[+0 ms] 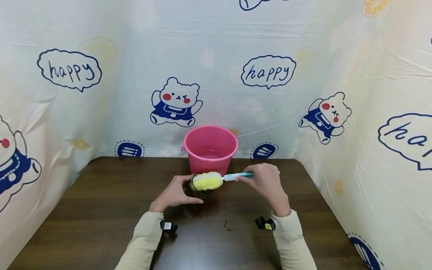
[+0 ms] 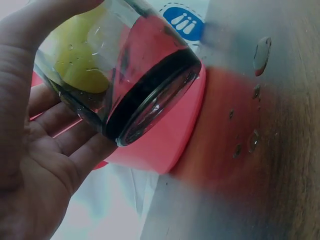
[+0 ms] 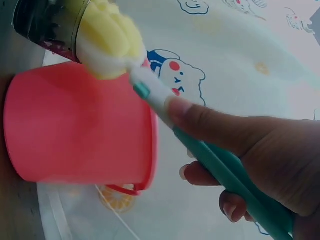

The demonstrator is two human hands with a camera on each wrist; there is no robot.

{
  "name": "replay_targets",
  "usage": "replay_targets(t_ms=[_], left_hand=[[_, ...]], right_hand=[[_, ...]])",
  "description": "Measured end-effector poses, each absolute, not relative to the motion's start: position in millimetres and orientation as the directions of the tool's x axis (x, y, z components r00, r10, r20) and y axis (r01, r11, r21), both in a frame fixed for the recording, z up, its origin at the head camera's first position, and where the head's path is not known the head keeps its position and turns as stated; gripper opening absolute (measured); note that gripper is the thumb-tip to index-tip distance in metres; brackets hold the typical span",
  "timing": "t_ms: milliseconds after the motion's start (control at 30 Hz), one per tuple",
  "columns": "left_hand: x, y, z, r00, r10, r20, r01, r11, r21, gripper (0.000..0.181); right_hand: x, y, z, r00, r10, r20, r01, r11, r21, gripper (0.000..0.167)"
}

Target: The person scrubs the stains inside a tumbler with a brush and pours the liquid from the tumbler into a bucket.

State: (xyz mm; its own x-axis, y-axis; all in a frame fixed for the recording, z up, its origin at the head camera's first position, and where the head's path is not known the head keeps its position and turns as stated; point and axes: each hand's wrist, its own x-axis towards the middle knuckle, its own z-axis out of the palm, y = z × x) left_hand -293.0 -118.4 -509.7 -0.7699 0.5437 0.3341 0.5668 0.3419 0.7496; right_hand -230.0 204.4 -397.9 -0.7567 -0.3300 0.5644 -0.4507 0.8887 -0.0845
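A clear glass cup point(image 2: 150, 55) with a dark band near its thick base is gripped by my left hand point(image 1: 175, 192), thumb on one side and fingers round the other. It is tilted, its mouth turned to the right in the head view. My right hand point(image 1: 266, 182) holds a sponge cup brush by its teal and white handle point(image 3: 200, 150). The yellow and white sponge head point(image 3: 110, 40) is partly inside the cup's mouth, with its near end outside. Water drops cling to the glass.
Just behind the hands a pink bucket point(image 1: 210, 165) stands on the dark wooden table point(image 1: 101, 210). A small puddle point(image 1: 227, 225) lies in front of the hands, and more drops point(image 2: 253, 140) show in the left wrist view. A printed curtain point(image 1: 216, 56) surrounds the table's back and sides.
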Motion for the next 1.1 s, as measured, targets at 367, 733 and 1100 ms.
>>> replay_targets(t_ms=[367,733,1100], left_hand=[[-292.9,-120.2,-506.1,-0.782,0.538,0.315,0.548,0.351,0.76,0.079],[-289.2,-120.4,-506.2,-0.799,0.509,0.32,0.53,0.343,0.776,0.082],[-288.3,-113.6,-507.6,-0.786,0.523,0.329,0.533,0.304,0.79,0.082]], right_hand=[[-230.9,203.6,-396.2,-0.708,-0.426,0.563,-0.532,0.846,-0.029,0.031],[-229.7,200.0,-397.9,-0.681,-0.436,0.588,-0.534,0.846,0.009,0.031],[-225.6,207.0,-395.3,-0.775,-0.269,0.572,-0.412,0.901,-0.134,0.031]])
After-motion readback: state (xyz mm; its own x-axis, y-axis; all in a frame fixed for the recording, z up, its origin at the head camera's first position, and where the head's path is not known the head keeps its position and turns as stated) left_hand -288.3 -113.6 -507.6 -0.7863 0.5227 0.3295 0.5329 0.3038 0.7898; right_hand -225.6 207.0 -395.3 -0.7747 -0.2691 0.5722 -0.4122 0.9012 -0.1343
